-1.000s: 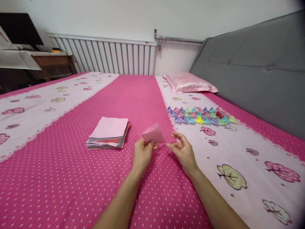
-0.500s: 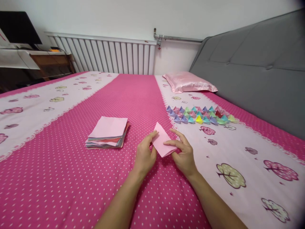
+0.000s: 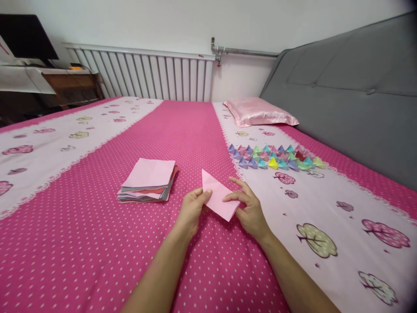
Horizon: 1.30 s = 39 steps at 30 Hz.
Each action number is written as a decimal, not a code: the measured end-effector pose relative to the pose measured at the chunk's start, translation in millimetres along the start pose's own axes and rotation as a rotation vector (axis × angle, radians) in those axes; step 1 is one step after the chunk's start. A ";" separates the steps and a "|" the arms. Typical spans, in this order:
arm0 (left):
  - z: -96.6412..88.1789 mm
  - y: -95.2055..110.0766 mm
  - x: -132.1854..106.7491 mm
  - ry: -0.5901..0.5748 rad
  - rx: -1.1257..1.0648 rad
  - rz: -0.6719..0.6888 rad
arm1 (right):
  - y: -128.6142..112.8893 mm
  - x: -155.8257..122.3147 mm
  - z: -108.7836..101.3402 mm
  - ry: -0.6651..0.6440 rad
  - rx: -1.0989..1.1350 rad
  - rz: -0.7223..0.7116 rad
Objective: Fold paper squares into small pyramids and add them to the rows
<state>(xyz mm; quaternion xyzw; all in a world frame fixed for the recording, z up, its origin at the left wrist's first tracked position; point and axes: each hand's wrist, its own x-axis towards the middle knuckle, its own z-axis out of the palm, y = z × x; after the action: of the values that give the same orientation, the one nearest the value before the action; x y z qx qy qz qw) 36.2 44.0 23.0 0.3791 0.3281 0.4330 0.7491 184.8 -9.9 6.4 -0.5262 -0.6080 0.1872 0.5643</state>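
Note:
A folded sheet of pink origami paper (image 3: 219, 198) is held between both hands just above the bed. My left hand (image 3: 192, 208) pinches its left edge, thumb on top and fingers beneath. At the right edge, my right hand (image 3: 249, 208) grips it with the index finger across the top and the thumb below; another finger sticks out past the paper. To the left lies a stack of square coloured paper (image 3: 150, 174), pink on top. Rows of small folded paper boats (image 3: 273, 163) in several colours stand to the right.
The pink dotted bedspread (image 3: 97, 243) has white strips printed with trees. A shiny pink pillow (image 3: 260, 112) lies at the back right, against a grey padded headboard (image 3: 352, 95). A white radiator (image 3: 146, 74) lines the wall; a monitor (image 3: 28, 37) stands on a table at far left.
The pink paper has turned anticlockwise, its pointed corner now further left. My left hand has shifted slightly left and lower, its thumb now on top of the paper. My right hand keeps its grip.

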 end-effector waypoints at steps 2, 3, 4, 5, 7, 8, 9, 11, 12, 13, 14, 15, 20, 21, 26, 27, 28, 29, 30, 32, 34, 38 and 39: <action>-1.0 -0.3 -0.2 -0.006 0.029 -0.021 | -1.0 0.3 -0.4 -0.035 -0.016 -0.008; -1.1 -0.3 -0.4 -0.012 0.034 -0.032 | -1.3 0.5 -0.5 -0.051 -0.022 -0.013; -1.0 -0.2 -0.6 -0.018 0.036 -0.041 | -1.2 0.7 -0.6 -0.066 -0.027 -0.020; -0.7 -0.1 -0.7 -0.025 0.034 -0.045 | -0.9 0.9 -0.7 -0.080 -0.035 -0.029; 0.1 0.0 -0.9 -0.039 0.031 -0.041 | 0.9 1.4 -1.2 -0.097 -0.057 -0.048; 0.5 0.0 -1.0 -0.045 0.030 -0.041 | 2.0 1.6 -1.6 -0.101 -0.068 -0.054; 0.8 0.0 -1.0 -0.048 0.032 -0.044 | 3.1 1.8 -2.1 -0.104 -0.077 -0.055; 1.1 0.1 -0.8 -0.048 0.039 -0.051 | 4.9 2.2 -3.2 -0.113 -0.076 -0.041; 1.0 0.1 -0.7 -0.046 0.041 -0.052 | 5.3 2.4 -3.6 -0.116 -0.066 -0.028; 0.8 0.2 -0.4 -0.044 0.041 -0.052 | 5.5 2.7 -3.9 -0.118 -0.052 -0.013; 0.4 0.2 -0.1 -0.042 0.038 -0.051 | 5.3 3.0 -4.1 -0.117 -0.037 0.001; -0.1 0.2 0.2 -0.043 0.032 -0.049 | 4.9 3.3 -4.1 -0.115 -0.022 0.017; -1.6 -0.1 0.2 -0.071 0.042 -0.074 | 0.9 5.0 -2.5 -0.119 0.047 0.093; -1.4 -0.1 -0.2 -0.075 0.047 -0.082 | 0.2 4.9 -1.9 -0.113 0.056 0.112; 1.1 1.0 -2.6 -0.109 0.055 -0.104 | 0.8 2.1 2.8 0.045 0.140 0.267; 1.5 1.2 -3.1 -0.123 0.056 -0.103 | 1.6 1.7 3.6 0.076 0.178 0.287; 1.7 1.3 -3.6 -0.141 0.059 -0.097 | 2.4 1.4 4.2 0.098 0.216 0.299; 1.9 1.3 -4.1 -0.162 0.064 -0.086 | 3.1 1.4 4.5 0.115 0.248 0.308; 2.1 1.1 -4.7 -0.184 0.075 -0.073 | 3.7 1.6 4.6 0.128 0.267 0.315; 2.5 0.0 -5.4 -0.213 0.107 -0.050 | 4.1 2.1 4.2 0.145 0.279 0.328; 2.6 -1.9 -5.4 -0.202 0.143 -0.051 | 3.6 2.6 3.7 0.161 0.274 0.333; 1.1 -6.1 -3.7 -0.119 0.191 -0.095 | 0.8 2.8 3.6 0.167 0.289 0.335; 0.4 -6.6 -3.3 -0.107 0.202 -0.106 | 0.1 2.8 3.7 0.168 0.298 0.335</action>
<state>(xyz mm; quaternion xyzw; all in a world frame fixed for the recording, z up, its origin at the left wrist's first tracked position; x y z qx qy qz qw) 37.8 38.7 18.1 0.4574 0.3493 0.3367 0.7453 182.2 -6.2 6.6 -0.5444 -0.4289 0.3214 0.6453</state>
